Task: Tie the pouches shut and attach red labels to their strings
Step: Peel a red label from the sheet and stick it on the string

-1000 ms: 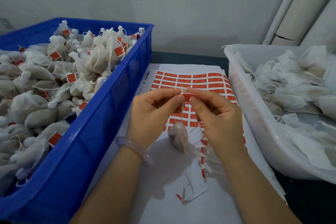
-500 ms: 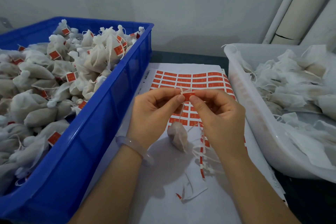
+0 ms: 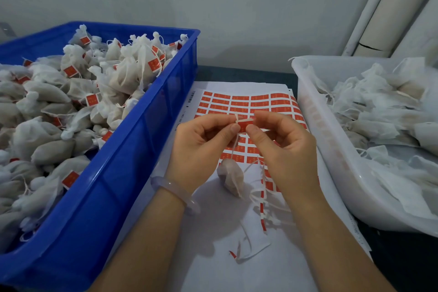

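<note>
Above the middle of the label sheet [image 3: 237, 87], which lies on the dark tabletop [image 3: 244, 74], both hands are lifted with the wrists low and the fingers curled inward, almost meeting. The left hand [image 3: 201, 147], with a pale bracelet [image 3: 174, 193] on its wrist, pinches the white string [image 3: 234, 147] and the left end of a red label [image 3: 245, 123] between thumb and forefinger. The right hand [image 3: 280, 149] pinches the right end of the same label. The string runs down from the label to a small filled pouch [image 3: 231, 178] under the hands; I cannot tell if the pouch rests on the sheet or hangs just over it. Just beside the left forearm rises the right wall of a blue crate [image 3: 151, 125] full of tied, labelled pouches. Near the right forearm is the left wall of a white tub [image 3: 331, 144] with unlabelled pouches. Between these two walls only a narrow lane of paper is open. Toward the sheet's near edge lie some peeled backing strips [image 3: 262, 208].
</note>
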The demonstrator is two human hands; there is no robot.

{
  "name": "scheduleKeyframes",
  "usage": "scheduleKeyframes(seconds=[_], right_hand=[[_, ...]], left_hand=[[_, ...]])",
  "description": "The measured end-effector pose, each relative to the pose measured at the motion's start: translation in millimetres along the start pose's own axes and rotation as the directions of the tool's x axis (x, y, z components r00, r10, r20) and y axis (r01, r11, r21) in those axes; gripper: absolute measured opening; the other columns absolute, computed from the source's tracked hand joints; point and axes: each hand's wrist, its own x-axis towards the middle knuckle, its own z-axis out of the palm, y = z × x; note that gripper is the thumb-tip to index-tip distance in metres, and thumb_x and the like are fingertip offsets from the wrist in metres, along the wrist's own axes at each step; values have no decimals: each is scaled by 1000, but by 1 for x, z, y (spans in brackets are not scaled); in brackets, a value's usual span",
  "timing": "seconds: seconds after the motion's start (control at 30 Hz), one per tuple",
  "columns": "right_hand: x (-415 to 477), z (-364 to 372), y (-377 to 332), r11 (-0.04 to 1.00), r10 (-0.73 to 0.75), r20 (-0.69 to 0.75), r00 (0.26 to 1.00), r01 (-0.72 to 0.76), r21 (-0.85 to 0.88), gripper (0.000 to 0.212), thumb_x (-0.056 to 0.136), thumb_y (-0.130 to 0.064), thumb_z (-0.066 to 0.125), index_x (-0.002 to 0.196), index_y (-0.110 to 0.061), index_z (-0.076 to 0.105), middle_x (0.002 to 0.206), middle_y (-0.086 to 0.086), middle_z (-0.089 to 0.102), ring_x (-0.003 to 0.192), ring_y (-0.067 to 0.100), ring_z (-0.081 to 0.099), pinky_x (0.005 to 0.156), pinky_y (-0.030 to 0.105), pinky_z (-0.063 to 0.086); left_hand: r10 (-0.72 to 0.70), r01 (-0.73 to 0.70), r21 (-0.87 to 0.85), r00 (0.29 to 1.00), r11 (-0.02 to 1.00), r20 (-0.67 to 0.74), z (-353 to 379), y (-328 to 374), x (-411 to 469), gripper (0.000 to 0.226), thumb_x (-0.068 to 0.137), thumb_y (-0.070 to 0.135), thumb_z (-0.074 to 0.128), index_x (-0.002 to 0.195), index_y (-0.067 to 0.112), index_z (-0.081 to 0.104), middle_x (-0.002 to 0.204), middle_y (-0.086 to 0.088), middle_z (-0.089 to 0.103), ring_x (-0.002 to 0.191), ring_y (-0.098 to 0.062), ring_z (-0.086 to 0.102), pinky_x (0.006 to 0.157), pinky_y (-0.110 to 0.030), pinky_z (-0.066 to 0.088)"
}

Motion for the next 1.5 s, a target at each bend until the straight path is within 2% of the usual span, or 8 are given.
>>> scheduleKeyframes(seconds=[0.13,0.37,0.6,0.8,1.0,1.2,1.33,1.5], right_hand=[[-1,0,-2,1000,9,71,997,-10,13,15,70,-43,59,85,-43,59,78,-43,60,86,-14,60,64,1,44],[-1,-2,0,1000,-7,61,998,6,7,13,70,-44,59,83,-39,60,79,-40,62,87,-11,61,65,2,44],[-1,-2,1,1000,-29,44,999,28,11,7,78,-33,63,81,-38,59,77,-39,62,85,-10,62,62,1,44],[0,-4,-3,991,21,64,998,-29,134,13,73,-41,54,84,-36,59,78,-38,63,83,-11,63,61,4,46],[0,-3,2,999,-49,130,990,46,26,13,78,-28,65,84,-39,60,76,-39,62,85,-10,62,65,2,45],[0,-2,6,999,-44,111,993,45,-7,12,78,-30,65,81,-40,59,74,-39,61,83,-12,61,63,1,44],[-2,0,8,996,-67,124,990,75,-54,10,83,-24,64,81,-34,60,76,-26,63,81,-8,62,64,2,45],[-1,-1,10,998,-57,128,990,61,-29,10,84,-20,65,84,-29,62,80,-22,65,81,-4,63,64,5,47]], left_hand=[[5,-5,-12,1000,1000,3,-1,0,-1,18,72,27,60,89,27,65,76,24,69,76,-2,69,62,-9,50],[-3,3,10,1000,1000,-23,0,-1,-1,18,66,33,64,85,33,66,76,23,69,75,-3,69,62,-9,50],[-20,20,5,999,1000,-34,-1,-1,-1,16,68,32,62,84,32,65,75,26,69,75,0,69,59,-8,49],[-62,61,-17,998,998,-32,-1,-1,-1,16,66,33,62,82,33,65,76,26,69,76,-1,69,58,-10,50],[17,-17,30,1000,999,3,-1,-1,-2,15,70,33,59,84,34,64,76,26,68,79,-2,68,65,-10,50],[-16,15,23,1000,1000,10,0,0,-3,13,71,36,55,81,34,63,73,27,67,77,-1,67,63,-8,49],[-20,15,96,998,995,53,1,-3,-3,14,86,21,57,80,33,60,72,21,66,75,-1,65,61,-7,48],[21,-35,204,997,978,70,3,-5,-3,15,87,13,60,83,28,59,76,13,63,73,-5,64,63,-12,52]])
